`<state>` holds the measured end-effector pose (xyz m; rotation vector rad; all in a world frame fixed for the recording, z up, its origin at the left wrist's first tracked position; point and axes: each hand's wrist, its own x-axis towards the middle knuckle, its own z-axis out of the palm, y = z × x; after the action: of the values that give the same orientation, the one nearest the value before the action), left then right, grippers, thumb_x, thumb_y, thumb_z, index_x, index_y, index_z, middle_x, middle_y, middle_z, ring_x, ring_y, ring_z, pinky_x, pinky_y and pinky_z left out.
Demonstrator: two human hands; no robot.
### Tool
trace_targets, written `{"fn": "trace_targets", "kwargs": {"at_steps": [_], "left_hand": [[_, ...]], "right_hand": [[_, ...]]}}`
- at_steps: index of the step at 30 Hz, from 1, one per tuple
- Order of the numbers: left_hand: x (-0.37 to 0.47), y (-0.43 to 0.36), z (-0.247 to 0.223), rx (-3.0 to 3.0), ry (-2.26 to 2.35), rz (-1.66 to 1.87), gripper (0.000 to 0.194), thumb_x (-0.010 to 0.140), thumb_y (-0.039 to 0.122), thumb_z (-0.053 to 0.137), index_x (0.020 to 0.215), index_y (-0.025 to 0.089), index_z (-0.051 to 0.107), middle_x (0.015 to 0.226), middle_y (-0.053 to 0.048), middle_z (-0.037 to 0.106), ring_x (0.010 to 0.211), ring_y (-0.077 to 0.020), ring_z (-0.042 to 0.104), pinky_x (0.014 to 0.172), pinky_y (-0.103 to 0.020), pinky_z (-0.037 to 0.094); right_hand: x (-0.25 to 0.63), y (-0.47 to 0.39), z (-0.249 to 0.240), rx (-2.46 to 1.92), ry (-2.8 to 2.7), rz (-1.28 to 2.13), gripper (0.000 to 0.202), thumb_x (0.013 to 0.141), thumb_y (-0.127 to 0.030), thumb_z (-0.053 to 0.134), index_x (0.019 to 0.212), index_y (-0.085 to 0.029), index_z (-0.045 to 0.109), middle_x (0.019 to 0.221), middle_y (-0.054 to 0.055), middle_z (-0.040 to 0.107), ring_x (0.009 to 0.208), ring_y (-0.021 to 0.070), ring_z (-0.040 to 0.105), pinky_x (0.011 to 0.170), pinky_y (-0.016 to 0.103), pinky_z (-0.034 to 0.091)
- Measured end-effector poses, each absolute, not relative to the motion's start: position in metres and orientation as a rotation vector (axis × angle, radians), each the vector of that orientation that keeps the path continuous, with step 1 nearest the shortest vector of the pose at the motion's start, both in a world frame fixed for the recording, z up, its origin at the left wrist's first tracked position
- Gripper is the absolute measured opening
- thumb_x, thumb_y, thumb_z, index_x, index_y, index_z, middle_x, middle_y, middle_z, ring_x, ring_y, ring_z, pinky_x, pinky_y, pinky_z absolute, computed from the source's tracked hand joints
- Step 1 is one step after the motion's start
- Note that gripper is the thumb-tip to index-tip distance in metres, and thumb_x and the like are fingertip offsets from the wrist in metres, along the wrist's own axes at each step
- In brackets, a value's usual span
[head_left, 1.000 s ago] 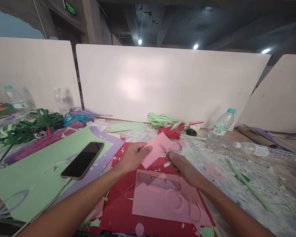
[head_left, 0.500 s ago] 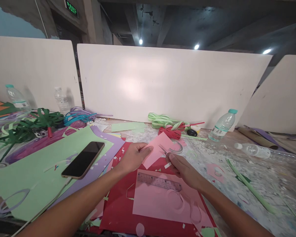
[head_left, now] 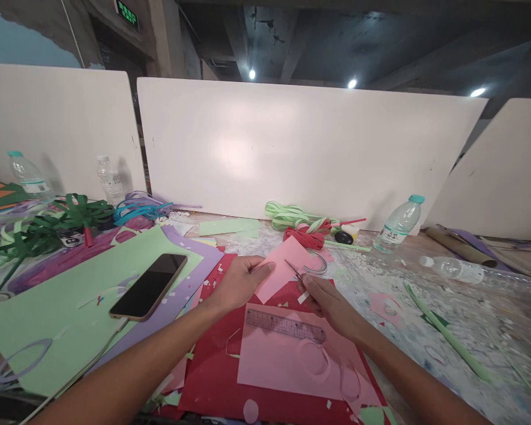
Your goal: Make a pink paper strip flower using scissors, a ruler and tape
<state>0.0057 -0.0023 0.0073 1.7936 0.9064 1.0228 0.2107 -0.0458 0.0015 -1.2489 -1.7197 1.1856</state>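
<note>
Black phone: flat, left of the ruler;
Left hand: pinching a pink sheet by its left side, beyond the ruler;
Right hand: closed around a slim pointed tool, tip over the sheet, beyond the ruler

Scissors over slanted pink paper

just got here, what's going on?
The left hand pinches a small pink sheet. The right hand holds what looks like scissors, tips over that sheet; can't tell if they're cutting. Nearer the person, a ruler lies on a larger pink sheet, itself on red paper.
</note>
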Motion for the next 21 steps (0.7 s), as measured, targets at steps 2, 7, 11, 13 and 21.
{"fn": "trace_targets", "kwargs": {"at_steps": [2,7,11,13,21], "left_hand": [[0.0063,-0.0030,0.0082,1.789,0.913,1.026,0.044,0.084,0.046,0.048,0.059,0.020,0.023,0.059,0.004,0.018,0.055,-0.0098,0.018,0.050,-0.025,0.015],[0.0071,-0.0037,0.0085,1.781,0.903,1.026,0.043,0.084,0.043,0.049,0.058,0.020,0.023,0.059,0.004,0.018,0.055,-0.0099,0.018,0.050,-0.024,0.016],[0.0070,-0.0037,0.0079,1.784,0.897,1.020,0.043,0.084,0.042,0.049,0.058,0.020,0.023,0.059,0.004,0.018,0.055,-0.0098,0.018,0.050,-0.025,0.015],[0.0070,-0.0041,0.0080,1.779,0.896,1.016,0.044,0.084,0.042,0.049,0.058,0.020,0.022,0.059,0.004,0.018,0.055,-0.0096,0.018,0.050,-0.025,0.015],[0.0078,-0.0050,0.0090,1.791,0.872,0.981,0.046,0.083,0.045,0.050,0.057,0.020,0.022,0.059,0.004,0.017,0.054,-0.0095,0.017,0.049,-0.025,0.014]], "right_hand": [[0.2105,-0.0453,0.0008,-1.249,-1.712,1.189,0.047,0.089,-0.064,0.030,0.070,-0.021,0.035,0.062,-0.006,0.018,0.053,0.0105,0.015,0.049,0.026,0.014],[0.2091,-0.0454,0.0006,-1.229,-1.684,1.193,0.047,0.089,-0.064,0.032,0.070,-0.021,0.036,0.062,-0.006,0.018,0.053,0.0106,0.015,0.049,0.026,0.014],[0.2085,-0.0471,0.0019,-1.234,-1.682,1.190,0.046,0.090,-0.062,0.032,0.068,-0.021,0.035,0.063,-0.006,0.017,0.054,0.0109,0.015,0.050,0.026,0.015],[0.2083,-0.0475,0.0020,-1.241,-1.686,1.174,0.047,0.089,-0.063,0.032,0.068,-0.021,0.035,0.063,-0.006,0.017,0.054,0.0110,0.015,0.050,0.026,0.015],[0.2076,-0.0475,0.0018,-1.261,-1.731,1.105,0.048,0.089,-0.063,0.030,0.066,-0.021,0.034,0.063,-0.005,0.019,0.054,0.0114,0.017,0.050,0.026,0.017]]}}
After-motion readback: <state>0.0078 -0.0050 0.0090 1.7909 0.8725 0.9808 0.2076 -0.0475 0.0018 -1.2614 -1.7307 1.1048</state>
